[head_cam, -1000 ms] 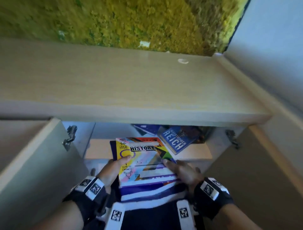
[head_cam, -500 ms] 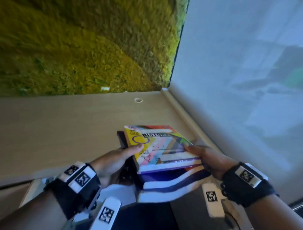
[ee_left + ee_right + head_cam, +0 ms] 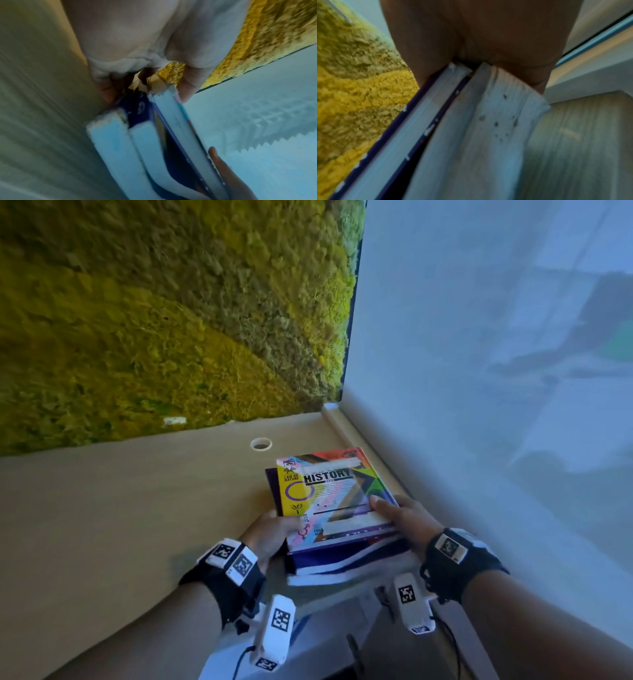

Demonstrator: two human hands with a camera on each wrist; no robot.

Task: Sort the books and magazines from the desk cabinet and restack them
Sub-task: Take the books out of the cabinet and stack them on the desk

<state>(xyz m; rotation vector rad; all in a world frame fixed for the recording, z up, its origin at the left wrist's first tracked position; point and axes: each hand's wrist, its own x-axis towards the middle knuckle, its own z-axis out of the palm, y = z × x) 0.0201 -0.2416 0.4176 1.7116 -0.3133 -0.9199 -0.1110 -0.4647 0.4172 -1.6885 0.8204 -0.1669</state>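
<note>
Books (image 3: 337, 529) are the main thing going on, a small stack held from both sides right over the near edge of the desk top (image 3: 120, 525), close to the right-hand corner. Room first though: the back wall is a huge panel of yellow-green moss (image 3: 171, 313), and the right side is a pale frosted pane (image 3: 496, 354) with blurry shapes behind it. The desk is light wood grain, with a little round cable hole (image 3: 261, 444) just behind the stack. Top book is a colourful hardcover (image 3: 329, 491) with HISTORY printed on it, and under it sit a couple of dark blue ones with white page edges. Left hand (image 3: 270, 534) grips the stack's left side, thumb lying on the top cover and fingers curled underneath. Right hand (image 3: 406, 517) does the same on the right side, thumb on the cover. Can't tell whether the stack is actually touching the wood.
</note>
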